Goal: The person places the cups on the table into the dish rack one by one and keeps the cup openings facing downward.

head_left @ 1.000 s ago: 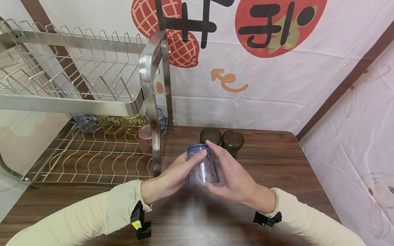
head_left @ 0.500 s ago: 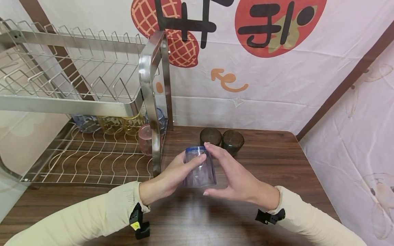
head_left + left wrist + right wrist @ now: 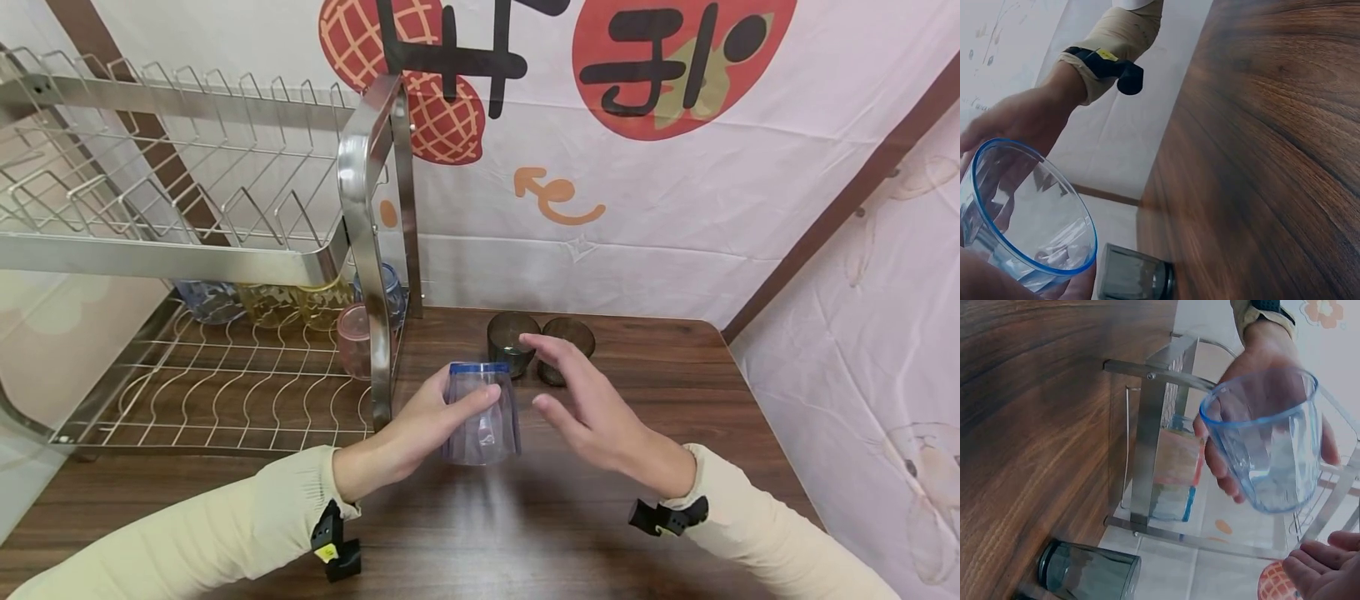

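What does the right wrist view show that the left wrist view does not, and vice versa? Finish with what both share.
Only the right wrist view: a silvery metal rack, a pink transparent glass behind its upright, and an orange flower print.

Only the left wrist view: a yellow label on a black wrist strap.

Both: a clear, blue-rimmed tapered glass held by the left hand, the right hand near it, a dark transparent glass, and the brown wood-grain tabletop.
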`<state>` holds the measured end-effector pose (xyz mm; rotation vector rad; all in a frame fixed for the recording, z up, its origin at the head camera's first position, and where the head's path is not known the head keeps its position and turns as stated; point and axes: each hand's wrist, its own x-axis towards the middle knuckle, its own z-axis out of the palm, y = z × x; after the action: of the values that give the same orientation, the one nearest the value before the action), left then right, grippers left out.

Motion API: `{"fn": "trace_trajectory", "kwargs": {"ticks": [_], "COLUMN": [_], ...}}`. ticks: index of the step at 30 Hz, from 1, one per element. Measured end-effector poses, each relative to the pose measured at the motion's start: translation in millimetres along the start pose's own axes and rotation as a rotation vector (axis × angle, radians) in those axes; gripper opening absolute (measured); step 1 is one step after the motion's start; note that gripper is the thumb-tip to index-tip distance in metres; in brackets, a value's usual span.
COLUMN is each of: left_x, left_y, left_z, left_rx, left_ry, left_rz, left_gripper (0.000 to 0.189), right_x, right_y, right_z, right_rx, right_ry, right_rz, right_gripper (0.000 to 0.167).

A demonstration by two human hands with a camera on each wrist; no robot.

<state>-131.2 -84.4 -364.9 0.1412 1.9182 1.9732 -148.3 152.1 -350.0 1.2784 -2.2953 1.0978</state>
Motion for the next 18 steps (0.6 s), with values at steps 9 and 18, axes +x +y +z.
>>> {"fn": "trace_trajectory", "kwargs": {"ticks": [9,18], "left_x": [-1.8,-3.6], "left_y": [0.7,-1.4], "left_z": [-2.2,-6.4], "left_rx": [0.08,0.118], "left_ry": [-0.012,-0.056], "left_rz": [0.066,0.137], "left_gripper": [0.057,0.064], "right_x": [3.7,8.1], "right_y": [15,37], "right_z": [-11,-18], "right_rx": [0.061,0.127], "right_ry": [0.102,0.178], "right_rz": [0.114,0.231], "right_gripper": [0.046,0.036]}}
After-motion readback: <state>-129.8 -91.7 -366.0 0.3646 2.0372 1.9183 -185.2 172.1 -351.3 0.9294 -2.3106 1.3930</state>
